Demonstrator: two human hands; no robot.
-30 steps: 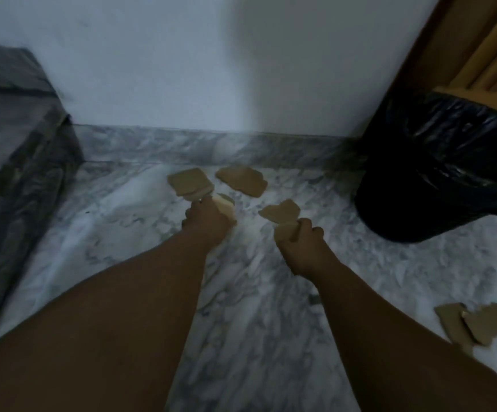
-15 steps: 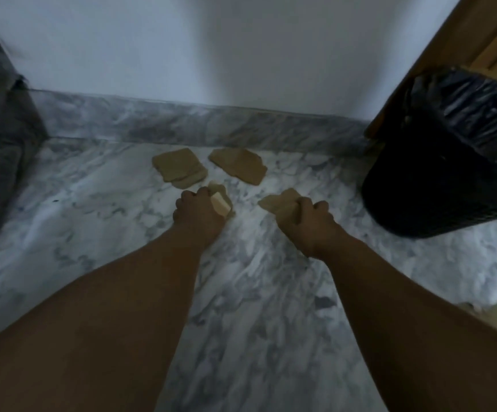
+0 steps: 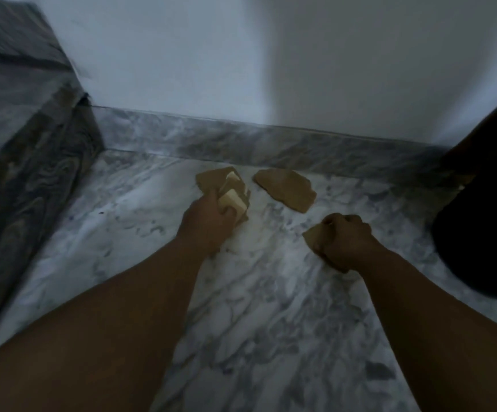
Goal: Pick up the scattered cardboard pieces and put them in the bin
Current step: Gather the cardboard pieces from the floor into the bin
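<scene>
On the marble floor my left hand (image 3: 208, 221) grips a small stack of pale cardboard pieces (image 3: 233, 197), held just over a brown cardboard piece (image 3: 210, 178) that lies near the skirting. Another brown cardboard piece (image 3: 285, 188) lies flat to the right of it, untouched. My right hand (image 3: 345, 240) is curled round a brown cardboard piece (image 3: 312, 237) whose corner sticks out on its left side. The black bin (image 3: 479, 233), lined with a dark bag, stands at the right edge, partly cut off by the frame.
A white wall with a grey marble skirting (image 3: 241, 141) closes the far side. A dark marble step (image 3: 24, 138) rises on the left. Bare marble floor (image 3: 271, 322) lies between my forearms.
The view swung left, so the bin slid toward the right edge. My left hand moved forward to the far brown piece. My right hand lifted its piece and drew back to the right.
</scene>
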